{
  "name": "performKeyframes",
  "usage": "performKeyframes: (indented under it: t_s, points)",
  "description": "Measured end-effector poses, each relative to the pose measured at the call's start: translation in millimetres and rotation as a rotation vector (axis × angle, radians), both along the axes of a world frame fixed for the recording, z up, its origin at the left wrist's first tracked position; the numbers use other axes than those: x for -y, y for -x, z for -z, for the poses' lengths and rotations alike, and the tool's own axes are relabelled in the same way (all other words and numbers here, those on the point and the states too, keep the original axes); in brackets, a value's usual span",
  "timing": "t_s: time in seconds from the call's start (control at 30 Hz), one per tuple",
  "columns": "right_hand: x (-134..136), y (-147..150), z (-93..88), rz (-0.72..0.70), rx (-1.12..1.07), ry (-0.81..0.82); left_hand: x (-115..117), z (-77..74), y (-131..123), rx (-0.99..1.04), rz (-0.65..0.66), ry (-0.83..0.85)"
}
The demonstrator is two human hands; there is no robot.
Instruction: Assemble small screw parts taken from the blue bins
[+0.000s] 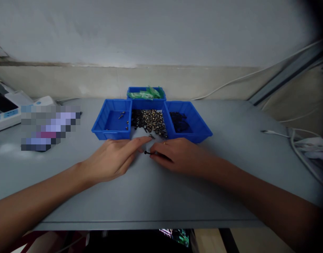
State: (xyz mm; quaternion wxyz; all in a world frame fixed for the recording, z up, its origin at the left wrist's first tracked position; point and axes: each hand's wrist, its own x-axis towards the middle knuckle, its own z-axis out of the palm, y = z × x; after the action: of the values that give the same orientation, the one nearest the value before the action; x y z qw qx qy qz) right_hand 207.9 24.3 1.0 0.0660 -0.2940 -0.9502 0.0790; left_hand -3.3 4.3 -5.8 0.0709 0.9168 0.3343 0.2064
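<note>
My right hand (177, 154) pinches a black screw (147, 153) between thumb and fingers, its round head pointing left. Opposite it, my left hand (116, 156) is open over the table, index finger stretched out to a small metal fastener (151, 136). I cannot tell whether that fingertip presses on it. Just beyond the hands lies a heap of small brass-coloured metal fasteners (153, 121), with a pile of black screws (138, 118) along its left side. The left blue bin (111, 135) holds several metal fasteners. Dark small parts fill some of the right blue bin (194, 136).
At the back, a third blue bin (148, 104) contains green plastic bags (148, 93). To the left are a blurred-out object (51, 130) and a white power strip (8, 116). White cables (274, 133) lie at the right. The grey table (151, 200) ends in front.
</note>
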Motion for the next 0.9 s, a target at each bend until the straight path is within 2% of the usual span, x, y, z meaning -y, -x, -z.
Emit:
performKeyframes:
  t_s: [0.33, 0.57, 0.9]
  points:
    - [0.0, -0.2, -0.1, -0.002, 0.019, 0.027, -0.4, -3.3, -0.3, -0.038, 0.063, -0.001]
    - [-0.5, -0.5, -0.8, -0.011, 0.034, -0.005, -1.1, -4.7, -1.7, -0.106, 0.057, -0.019]
    - [0.4, -1.6, 1.0, -0.031, 0.017, -0.051, 0.1, -4.1, 0.4, -0.049, 0.082, -0.054]
